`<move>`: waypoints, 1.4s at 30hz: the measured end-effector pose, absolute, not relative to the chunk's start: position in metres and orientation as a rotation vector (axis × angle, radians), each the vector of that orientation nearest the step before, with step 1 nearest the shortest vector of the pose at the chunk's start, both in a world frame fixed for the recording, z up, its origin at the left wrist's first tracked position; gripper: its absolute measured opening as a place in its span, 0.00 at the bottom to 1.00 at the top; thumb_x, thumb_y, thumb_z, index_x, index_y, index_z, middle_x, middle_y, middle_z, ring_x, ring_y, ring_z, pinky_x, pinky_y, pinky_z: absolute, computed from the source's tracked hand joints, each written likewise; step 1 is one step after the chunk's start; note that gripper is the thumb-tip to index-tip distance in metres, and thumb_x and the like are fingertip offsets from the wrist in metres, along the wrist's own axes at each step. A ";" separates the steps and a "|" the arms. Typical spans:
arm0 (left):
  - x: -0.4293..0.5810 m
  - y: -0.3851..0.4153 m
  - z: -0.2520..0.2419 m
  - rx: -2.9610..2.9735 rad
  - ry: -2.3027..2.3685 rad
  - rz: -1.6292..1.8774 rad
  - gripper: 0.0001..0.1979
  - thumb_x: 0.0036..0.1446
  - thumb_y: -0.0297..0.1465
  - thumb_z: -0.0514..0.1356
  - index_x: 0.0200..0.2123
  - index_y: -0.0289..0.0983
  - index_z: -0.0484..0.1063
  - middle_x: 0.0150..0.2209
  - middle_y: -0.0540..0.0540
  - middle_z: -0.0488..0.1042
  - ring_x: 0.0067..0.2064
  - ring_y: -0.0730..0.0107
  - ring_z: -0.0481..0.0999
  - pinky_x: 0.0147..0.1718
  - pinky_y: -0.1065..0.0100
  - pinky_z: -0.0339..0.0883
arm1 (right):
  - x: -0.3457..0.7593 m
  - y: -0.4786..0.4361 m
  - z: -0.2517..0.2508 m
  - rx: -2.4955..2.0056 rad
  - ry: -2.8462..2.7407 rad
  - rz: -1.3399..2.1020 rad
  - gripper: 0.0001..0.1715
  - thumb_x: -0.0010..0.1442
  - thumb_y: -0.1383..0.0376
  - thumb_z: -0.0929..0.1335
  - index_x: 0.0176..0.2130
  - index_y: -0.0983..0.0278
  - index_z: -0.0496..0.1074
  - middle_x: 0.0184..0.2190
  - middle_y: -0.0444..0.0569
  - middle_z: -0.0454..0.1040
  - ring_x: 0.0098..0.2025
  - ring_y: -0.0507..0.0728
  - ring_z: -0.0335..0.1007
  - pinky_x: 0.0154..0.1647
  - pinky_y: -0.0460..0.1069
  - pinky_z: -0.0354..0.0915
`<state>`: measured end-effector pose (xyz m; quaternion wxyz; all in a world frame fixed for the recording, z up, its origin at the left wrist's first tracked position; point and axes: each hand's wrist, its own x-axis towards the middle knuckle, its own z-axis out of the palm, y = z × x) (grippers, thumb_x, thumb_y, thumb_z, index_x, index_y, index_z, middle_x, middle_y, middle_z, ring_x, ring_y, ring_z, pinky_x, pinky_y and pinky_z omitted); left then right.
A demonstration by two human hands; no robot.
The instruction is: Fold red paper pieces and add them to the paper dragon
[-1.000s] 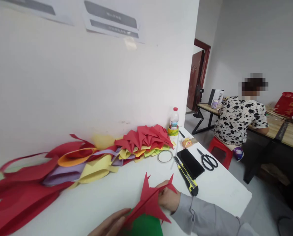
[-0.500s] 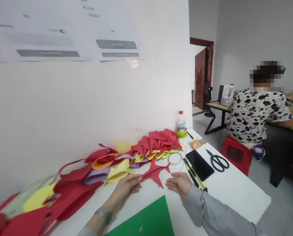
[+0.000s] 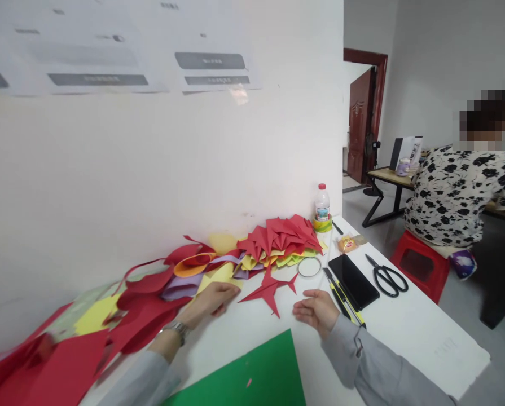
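A folded red paper plane (image 3: 269, 290) lies on the white table between my hands, its nose toward the left. Just left of that nose is my left hand (image 3: 216, 298), with a watch on the wrist and fingers curled together. Nothing shows in its grip, and its fingertips overlap the edge of a rolled yellow sheet (image 3: 210, 283) behind it. My right hand (image 3: 315, 311) rests to the right of the plane, palm inward, fingers extended and touching nothing but perhaps the table. A green sheet (image 3: 252, 372) with a small pink scrap lies nearest me.
Red folded papers (image 3: 281, 239) are heaped along the wall, with curled coloured sheets (image 3: 150, 299) leftward. On the right are a tape ring (image 3: 309, 267), utility knives (image 3: 343, 296), a black phone (image 3: 354, 281), scissors (image 3: 388, 279), a snack (image 3: 347, 243) and a bottle (image 3: 322, 204). A person sits beyond.
My left hand has let go of the plane's nose and drawn back to the left. The plane now lies free on the table. The view has shifted slightly left.
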<state>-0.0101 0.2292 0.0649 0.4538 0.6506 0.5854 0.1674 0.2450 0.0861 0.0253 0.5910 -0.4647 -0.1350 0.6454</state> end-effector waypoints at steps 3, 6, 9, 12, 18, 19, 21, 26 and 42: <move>-0.015 0.232 0.066 1.756 1.522 0.348 0.17 0.61 0.36 0.60 0.52 0.37 0.68 0.52 0.43 0.71 0.47 0.58 0.75 0.43 0.53 0.72 | 0.245 0.088 0.024 -1.094 -0.305 1.510 0.19 0.47 0.75 0.67 0.39 0.62 0.59 0.21 0.45 0.76 0.25 0.55 0.77 0.31 0.48 0.68; -0.008 0.228 0.065 1.941 1.484 0.340 0.17 0.61 0.36 0.60 0.52 0.37 0.68 0.52 0.43 0.71 0.47 0.58 0.75 0.43 0.53 0.72 | 0.245 0.088 0.025 -1.097 -0.308 1.511 0.18 0.48 0.75 0.67 0.38 0.62 0.59 0.21 0.45 0.76 0.25 0.54 0.76 0.30 0.48 0.68; 0.008 0.224 0.058 2.128 1.383 0.346 0.17 0.61 0.36 0.59 0.52 0.38 0.68 0.52 0.42 0.71 0.47 0.59 0.75 0.44 0.53 0.72 | 0.246 0.087 0.026 -1.100 -0.318 1.514 0.17 0.49 0.76 0.67 0.37 0.62 0.60 0.20 0.44 0.76 0.23 0.53 0.76 0.29 0.48 0.68; 0.023 0.223 0.048 2.275 1.291 0.333 0.17 0.61 0.36 0.59 0.52 0.38 0.68 0.52 0.42 0.71 0.47 0.59 0.75 0.44 0.53 0.72 | 0.246 0.087 0.026 -1.096 -0.330 1.517 0.16 0.48 0.76 0.67 0.37 0.63 0.60 0.20 0.45 0.76 0.23 0.53 0.75 0.29 0.48 0.68; 0.017 0.221 0.038 2.558 1.125 0.471 0.17 0.61 0.36 0.59 0.52 0.37 0.68 0.52 0.42 0.71 0.46 0.59 0.75 0.43 0.53 0.72 | 0.247 0.089 0.023 -1.071 -0.318 1.513 0.16 0.47 0.73 0.68 0.36 0.62 0.60 0.20 0.45 0.76 0.23 0.54 0.75 0.28 0.47 0.68; 0.012 0.218 0.039 2.618 1.090 0.530 0.17 0.61 0.35 0.59 0.52 0.37 0.68 0.52 0.42 0.71 0.46 0.60 0.75 0.43 0.54 0.72 | 0.247 0.089 0.022 -1.067 -0.313 1.514 0.16 0.47 0.73 0.68 0.36 0.62 0.60 0.20 0.45 0.76 0.23 0.55 0.76 0.28 0.48 0.68; 0.002 0.213 0.040 2.737 1.021 0.663 0.16 0.62 0.35 0.59 0.51 0.38 0.68 0.52 0.42 0.71 0.46 0.61 0.75 0.43 0.54 0.72 | 0.247 0.089 0.021 -1.062 -0.306 1.516 0.16 0.47 0.73 0.68 0.36 0.63 0.60 0.20 0.46 0.76 0.23 0.55 0.76 0.27 0.47 0.68; -0.012 0.203 0.028 2.968 0.874 0.874 0.15 0.62 0.35 0.58 0.51 0.38 0.68 0.52 0.42 0.71 0.46 0.61 0.75 0.43 0.54 0.72 | 0.247 0.089 0.021 -1.066 -0.310 1.517 0.14 0.49 0.75 0.66 0.37 0.64 0.61 0.19 0.45 0.75 0.21 0.54 0.75 0.26 0.46 0.68; -0.041 0.194 0.031 2.879 1.102 1.071 0.11 0.63 0.33 0.53 0.34 0.39 0.76 0.37 0.43 0.79 0.38 0.64 0.78 0.39 0.62 0.73 | 0.249 0.085 0.029 -1.093 -0.336 1.520 0.12 0.49 0.76 0.67 0.34 0.65 0.63 0.19 0.48 0.76 0.20 0.53 0.74 0.24 0.46 0.71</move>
